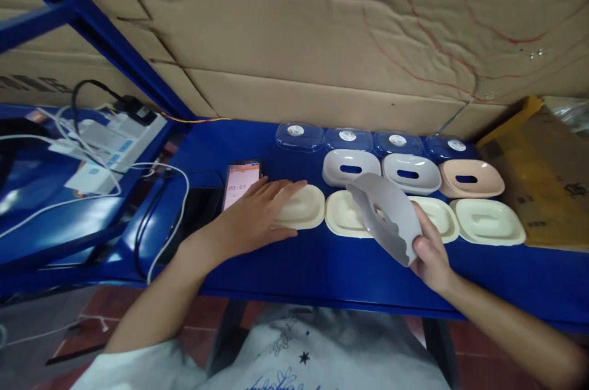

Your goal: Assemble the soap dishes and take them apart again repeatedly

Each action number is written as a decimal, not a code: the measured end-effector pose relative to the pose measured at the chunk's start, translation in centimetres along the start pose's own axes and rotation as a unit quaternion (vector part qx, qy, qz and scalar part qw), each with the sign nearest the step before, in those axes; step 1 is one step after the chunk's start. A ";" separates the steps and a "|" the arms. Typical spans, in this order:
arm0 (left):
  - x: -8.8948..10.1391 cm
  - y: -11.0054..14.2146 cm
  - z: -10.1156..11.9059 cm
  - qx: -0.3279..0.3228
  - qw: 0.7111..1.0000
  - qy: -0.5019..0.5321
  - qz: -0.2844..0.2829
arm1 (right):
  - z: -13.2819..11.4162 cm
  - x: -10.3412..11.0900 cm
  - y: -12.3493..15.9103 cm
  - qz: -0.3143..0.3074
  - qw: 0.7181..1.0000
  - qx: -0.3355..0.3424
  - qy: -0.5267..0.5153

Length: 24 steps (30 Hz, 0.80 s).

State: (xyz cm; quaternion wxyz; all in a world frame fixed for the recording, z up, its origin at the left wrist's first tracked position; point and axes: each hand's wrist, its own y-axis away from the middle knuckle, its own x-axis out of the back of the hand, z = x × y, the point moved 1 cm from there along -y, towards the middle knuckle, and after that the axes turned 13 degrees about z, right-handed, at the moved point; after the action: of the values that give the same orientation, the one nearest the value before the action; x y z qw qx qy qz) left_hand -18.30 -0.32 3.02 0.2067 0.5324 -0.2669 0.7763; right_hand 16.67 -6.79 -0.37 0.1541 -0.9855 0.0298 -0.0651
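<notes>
Where the creased cardboard (257, 28) rises as a backdrop, you face it across a blue table (294, 273) that spans your reach. At the table's right end stands a brown carton (547, 187), and at the left a white power strip (115, 151) sits tangled in cables.

Your left hand (257, 212) is open, its fingers spread and its thumb apart, around the left end of the leftmost cream tray (306, 209); whether it grips that tray, you cannot tell from here. Your right hand (430, 252) is closed on one end of a grey shell (398, 209), thumb on the near face and fingers behind. That shell is tilted above the row of cream trays, its slot partly visible, and it hides part of the second tray. The third shows behind your right hand, and the rightmost cream tray (492, 230) lies fully in view near the carton.

Behind the trays you have two grey boxes (352, 179) and one peach box (481, 189), each with a slot in its base. A lit phone (237, 181) lies just beside your left hand. Farthest back, four clear lids (313, 140) line up, each bearing a small round label (295, 130).
</notes>
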 end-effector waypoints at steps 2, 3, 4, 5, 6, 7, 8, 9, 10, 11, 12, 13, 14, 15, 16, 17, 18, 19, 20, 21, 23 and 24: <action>0.5 0.3 0.4 0.005 1.000 -0.003 0.011 | 0.3 -0.5 -0.4 0.004 1.000 -0.004 -0.017; 0.7 0.6 0.7 0.006 1.000 -0.009 0.019 | 0.3 -0.9 -0.8 0.002 1.000 -0.005 -0.024; 0.9 1.1 1.0 0.005 1.000 -0.014 0.027 | 0.3 -1.2 -1.1 -0.001 1.000 -0.004 -0.031; 1.0 1.6 1.3 0.005 0.999 -0.018 0.035 | 0.2 -1.5 -1.5 -0.004 0.999 0.000 -0.037; 1.1 2.2 1.7 0.005 0.999 -0.020 0.041 | 0.1 -1.8 -1.8 -0.009 0.999 0.007 -0.043; 1.1 2.8 2.1 0.008 0.999 -0.022 0.049 | 0.0 -2.0 -2.0 -0.013 0.999 0.015 -0.047; 1.0 3.4 2.6 0.011 0.998 -0.021 0.055 | 0.0 -2.1 -2.1 -0.018 0.998 0.021 -0.050; 0.8 4.0 3.2 0.013 0.998 -0.017 0.058 | 0.0 -2.3 -2.3 -0.023 0.998 0.023 -0.050; 0.3 4.4 3.9 0.014 0.998 -0.009 0.058 | 0.1 -2.5 -2.4 -0.027 0.998 0.022 -0.049; -0.2 4.6 4.7 0.013 0.999 0.004 0.052 | 0.2 -2.6 -2.5 -0.032 0.998 0.019 -0.048; -0.9 4.7 5.5 0.010 0.999 0.021 0.045 | 0.4 -2.9 -2.7 -0.036 0.998 0.017 -0.049; -1.6 4.6 6.3 0.008 0.998 0.037 0.041 | 0.5 -3.1 -2.9 -0.037 0.998 0.018 -0.054; -2.3 4.3 7.1 0.008 0.998 0.048 0.041 | 0.5 -3.3 -3.1 -0.038 0.997 0.021 -0.062; -2.9 3.9 7.9 0.006 0.998 0.054 0.041 | 0.5 -3.5 -3.4 -0.038 0.997 0.027 -0.069; -3.4 3.5 8.5 0.003 0.997 0.056 0.043 | 0.4 -3.6 -3.6 -0.038 0.996 0.035 -0.075; -3.7 3.0 9.1 -0.005 0.997 0.059 0.044 | 0.2 -3.5 -3.8 -0.038 0.995 0.043 -0.076; -3.9 2.6 9.5 -0.016 0.997 0.062 0.045 | -0.1 -3.2 -3.9 -0.039 0.995 0.052 -0.073; -4.0 2.3 9.8 -0.030 0.996 0.065 0.044 | -0.5 -2.7 -3.8 -0.040 0.995 0.062 -0.066; -4.1 2.1 10.1 -0.045 0.996 0.069 0.043 | -0.9 -2.0 -3.6 -0.042 0.995 0.074 -0.053; -4.2 2.1 10.3 -0.060 0.995 0.071 0.044 | -1.4 -1.1 -3.2 -0.043 0.995 0.088 -0.033; -4.5 2.3 10.5 -0.079 0.993 0.075 0.050 | -2.2 1.0 -1.8 -0.051 0.991 0.120 0.029; -4.8 2.5 10.6 -0.077 0.992 0.079 0.054 | -2.6 2.1 -0.9 -0.061 0.986 0.138 0.067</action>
State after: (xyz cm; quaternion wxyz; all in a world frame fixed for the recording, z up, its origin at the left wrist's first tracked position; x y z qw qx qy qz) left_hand -10.58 -9.13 1.07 0.2253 0.4365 -0.3373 0.8031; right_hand 18.42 -6.86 2.60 0.2820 -0.9482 -0.0292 -0.1436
